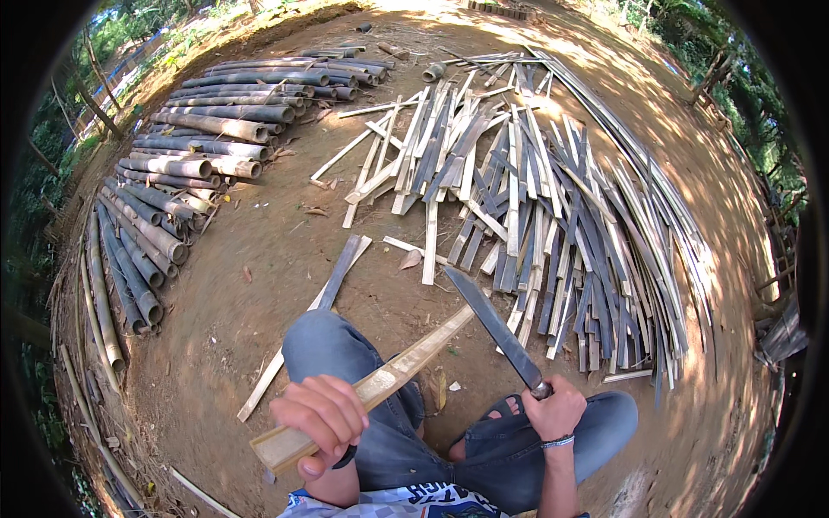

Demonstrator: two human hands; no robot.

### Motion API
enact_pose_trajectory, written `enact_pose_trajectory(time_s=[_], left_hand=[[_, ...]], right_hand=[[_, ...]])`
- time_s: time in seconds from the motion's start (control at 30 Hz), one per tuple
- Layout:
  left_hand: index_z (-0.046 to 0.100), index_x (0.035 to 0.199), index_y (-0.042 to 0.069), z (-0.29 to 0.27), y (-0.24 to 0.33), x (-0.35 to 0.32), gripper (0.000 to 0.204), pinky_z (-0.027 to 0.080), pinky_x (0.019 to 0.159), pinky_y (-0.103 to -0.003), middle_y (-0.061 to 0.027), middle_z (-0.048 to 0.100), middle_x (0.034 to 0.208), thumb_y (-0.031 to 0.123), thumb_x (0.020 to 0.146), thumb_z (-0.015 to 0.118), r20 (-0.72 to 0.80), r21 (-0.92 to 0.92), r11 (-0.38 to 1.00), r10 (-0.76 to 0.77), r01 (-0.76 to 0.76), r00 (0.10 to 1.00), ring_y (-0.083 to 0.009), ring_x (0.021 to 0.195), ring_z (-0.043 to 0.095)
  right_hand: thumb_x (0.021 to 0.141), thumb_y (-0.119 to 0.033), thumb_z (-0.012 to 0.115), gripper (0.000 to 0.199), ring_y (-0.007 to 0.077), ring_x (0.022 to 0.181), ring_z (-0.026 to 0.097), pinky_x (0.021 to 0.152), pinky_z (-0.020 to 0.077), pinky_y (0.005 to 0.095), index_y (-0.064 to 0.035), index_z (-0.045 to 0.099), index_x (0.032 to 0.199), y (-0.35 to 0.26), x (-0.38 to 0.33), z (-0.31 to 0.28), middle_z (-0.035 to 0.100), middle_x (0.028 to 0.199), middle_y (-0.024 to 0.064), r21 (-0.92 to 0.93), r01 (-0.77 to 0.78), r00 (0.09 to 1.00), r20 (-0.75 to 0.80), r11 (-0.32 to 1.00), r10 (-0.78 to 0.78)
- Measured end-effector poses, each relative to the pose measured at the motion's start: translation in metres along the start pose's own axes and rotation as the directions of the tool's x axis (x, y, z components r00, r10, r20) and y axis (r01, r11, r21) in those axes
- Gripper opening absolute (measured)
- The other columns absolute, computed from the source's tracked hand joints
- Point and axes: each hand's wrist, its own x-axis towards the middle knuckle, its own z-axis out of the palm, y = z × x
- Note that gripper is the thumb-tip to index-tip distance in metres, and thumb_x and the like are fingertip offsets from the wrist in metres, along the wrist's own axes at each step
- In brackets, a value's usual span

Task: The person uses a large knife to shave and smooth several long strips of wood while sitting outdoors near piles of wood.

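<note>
My left hand (324,420) is wrapped round the near end of a split bamboo strip (404,361), which slants up and away to the right across my lap, its pale inner side facing up. In my right hand (554,409) is the dark handle of a machete (498,330). Its long grey blade points forward and to the left, with the tip just past the strip's far end. Whether blade and strip touch there, I cannot tell. Two more bamboo strips (339,274) lie crossed on the ground beyond my left knee.
Ahead to the right spreads a large heap of split bamboo strips (518,181), with long thin ones along its right side. Whole bamboo poles (233,112) are stacked at the left. I sit cross-legged on bare earth (207,345); trees stand along the edges.
</note>
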Motion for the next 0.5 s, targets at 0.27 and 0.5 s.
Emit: enact_pose_trajectory(time_s=[0.27,0.5], left_hand=[[0.051,0.056,0.012,0.005,-0.006,0.003,0.042,0.051,0.046,-0.025,0.0008,0.053,0.046,0.035,0.087,0.067,0.026,-0.025,0.999,0.031,-0.03,0.999,-0.0104,0.037,0.053],[0.051,0.054,0.013,0.01,-0.006,0.0,0.043,0.051,0.045,-0.024,0.0019,0.053,0.045,0.035,0.087,0.068,-0.007,-0.018,1.0,0.021,-0.021,1.0,-0.0093,0.036,0.052]], right_hand=[[0.059,-0.028,0.077,0.035,0.0369,0.068,0.053,0.067,0.0439,0.0444,-0.0024,0.056,0.069,0.037,0.041,-0.054,0.054,0.062,0.0177,-0.243,0.03,0.995,-0.085,0.97,-0.053],[0.068,-0.029,0.081,0.038,0.0224,0.05,0.062,0.052,0.0468,0.0336,0.0025,0.06,0.069,-0.004,0.016,-0.061,0.06,0.056,0.0118,0.242,-0.284,0.871,0.471,0.928,0.144]])
